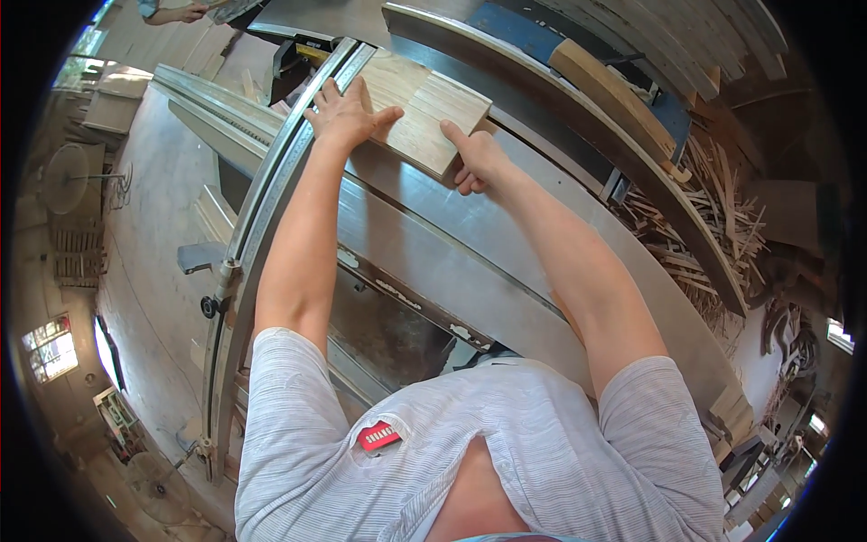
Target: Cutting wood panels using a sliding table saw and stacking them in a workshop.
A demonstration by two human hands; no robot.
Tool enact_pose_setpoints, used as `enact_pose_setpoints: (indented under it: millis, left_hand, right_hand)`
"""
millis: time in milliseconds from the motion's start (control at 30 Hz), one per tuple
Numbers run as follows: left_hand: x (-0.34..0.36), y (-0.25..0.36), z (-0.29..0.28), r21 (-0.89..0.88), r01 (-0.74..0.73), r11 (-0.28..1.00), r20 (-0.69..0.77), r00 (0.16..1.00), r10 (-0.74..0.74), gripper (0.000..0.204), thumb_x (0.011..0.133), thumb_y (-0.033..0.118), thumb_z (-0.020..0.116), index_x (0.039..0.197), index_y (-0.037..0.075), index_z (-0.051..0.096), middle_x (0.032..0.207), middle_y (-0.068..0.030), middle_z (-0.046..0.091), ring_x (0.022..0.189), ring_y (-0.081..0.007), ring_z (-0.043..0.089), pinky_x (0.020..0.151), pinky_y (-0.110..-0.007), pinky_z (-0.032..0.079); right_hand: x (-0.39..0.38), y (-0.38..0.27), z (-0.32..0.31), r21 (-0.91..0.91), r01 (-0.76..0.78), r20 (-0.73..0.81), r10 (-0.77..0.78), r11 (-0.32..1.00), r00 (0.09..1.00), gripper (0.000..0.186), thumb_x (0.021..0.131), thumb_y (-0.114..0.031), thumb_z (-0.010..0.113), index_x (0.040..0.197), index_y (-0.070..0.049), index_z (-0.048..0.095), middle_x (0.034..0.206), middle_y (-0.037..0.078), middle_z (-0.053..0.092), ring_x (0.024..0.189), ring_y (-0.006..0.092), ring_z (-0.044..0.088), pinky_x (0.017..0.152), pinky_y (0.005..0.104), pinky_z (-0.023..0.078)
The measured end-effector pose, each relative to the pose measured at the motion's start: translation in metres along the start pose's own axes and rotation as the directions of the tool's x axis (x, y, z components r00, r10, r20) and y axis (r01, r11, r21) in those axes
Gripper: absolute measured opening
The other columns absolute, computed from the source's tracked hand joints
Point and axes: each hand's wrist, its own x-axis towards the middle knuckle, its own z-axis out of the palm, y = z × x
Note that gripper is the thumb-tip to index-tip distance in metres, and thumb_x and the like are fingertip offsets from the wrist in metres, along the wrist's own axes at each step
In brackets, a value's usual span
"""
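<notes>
Pale wood (444,107) is clasped by the curled right hand (480,161); the left hand (343,117) is spread across the metal rail (282,172) and wood.

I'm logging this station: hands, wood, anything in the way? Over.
Left hand spread over metal rail and pale wood. Right hand at wood's right end, thumb on top. Rail close at wood's left end.

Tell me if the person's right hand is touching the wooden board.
Touching: the head view shows the right hand holding the wooden board at its near end, with the thumb pressed over its top.
</notes>
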Motion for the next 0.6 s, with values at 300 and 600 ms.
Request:
enact_pose_setpoints:
  millis: [300,600]
  left_hand:
    - [-0.032,0.039,0.017,-0.081,-0.081,0.993,0.048,0.995,0.085,0.108,0.07,0.082,0.071,0.155,0.023,0.042,0.163,-0.0224,0.027,0.153,-0.0406,0.023,0.118,-0.065,0.019]
    - [-0.059,0.077,0.03,-0.188,-0.12,0.975,-0.035,0.993,0.116,0.11,0.069,0.08,0.073,0.156,0.02,0.042,0.164,-0.0224,0.026,0.154,-0.0386,0.02,0.119,-0.062,0.017]
  right_hand:
    - [-0.024,0.05,-0.016,0.017,-0.028,-0.089,0.03,0.999,0.996,0.096,0.092,-0.078,0.049,0.092,0.018,0.063,0.068,0.022,0.065,0.048,0.0255,0.066,0.035,0.0297,0.043]
    - [-0.051,0.088,-0.061,0.033,-0.072,-0.038,0.073,0.997,0.997,0.097,0.093,-0.078,0.045,0.091,0.017,0.063,0.07,0.022,0.066,0.053,0.0278,0.068,0.039,0.0332,0.047]
